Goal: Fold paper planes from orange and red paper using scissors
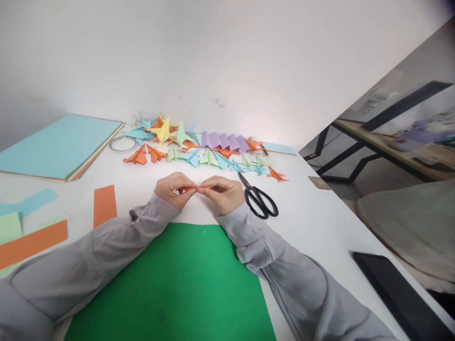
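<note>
My left hand (174,188) and my right hand (222,193) meet above the white table (313,218), just beyond a green sheet (177,284). Both pinch a thin folded piece of orange paper (195,188) held flat between their fingertips. The fingers of both hands are curled closed on it. Grey sleeves cover both forearms. Black scissors (261,201) lie right beside my right hand.
A heap of folded paper figures (199,147) in orange, blue, green, yellow and purple lies behind the hands. A tape roll (122,143) and a stack of coloured sheets (60,147) sit at the left, with paper strips (104,204). A dark tablet (398,293) lies at the right edge.
</note>
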Demonstrator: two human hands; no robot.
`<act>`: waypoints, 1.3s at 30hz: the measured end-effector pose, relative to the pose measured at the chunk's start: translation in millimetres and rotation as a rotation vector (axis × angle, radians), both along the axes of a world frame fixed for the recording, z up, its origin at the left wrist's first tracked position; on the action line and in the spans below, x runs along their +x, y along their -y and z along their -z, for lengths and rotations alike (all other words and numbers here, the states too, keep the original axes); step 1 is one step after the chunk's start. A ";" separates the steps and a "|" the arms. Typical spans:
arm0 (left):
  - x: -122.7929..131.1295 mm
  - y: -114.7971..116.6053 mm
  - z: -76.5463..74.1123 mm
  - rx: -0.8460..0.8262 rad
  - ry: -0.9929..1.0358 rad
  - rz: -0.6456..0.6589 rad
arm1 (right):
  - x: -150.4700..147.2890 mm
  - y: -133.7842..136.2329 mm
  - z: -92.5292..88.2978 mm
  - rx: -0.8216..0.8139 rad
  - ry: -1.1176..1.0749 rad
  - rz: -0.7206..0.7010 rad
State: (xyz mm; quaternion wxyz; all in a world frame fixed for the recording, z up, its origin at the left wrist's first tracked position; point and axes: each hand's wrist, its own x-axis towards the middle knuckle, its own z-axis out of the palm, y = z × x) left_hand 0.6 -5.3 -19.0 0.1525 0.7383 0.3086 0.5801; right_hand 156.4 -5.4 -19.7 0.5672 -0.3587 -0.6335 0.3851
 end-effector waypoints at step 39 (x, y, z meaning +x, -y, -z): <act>4.4 2.9 15.2 -0.389 0.229 0.104 | 1.6 -2.2 -3.7 -0.245 -0.121 -0.224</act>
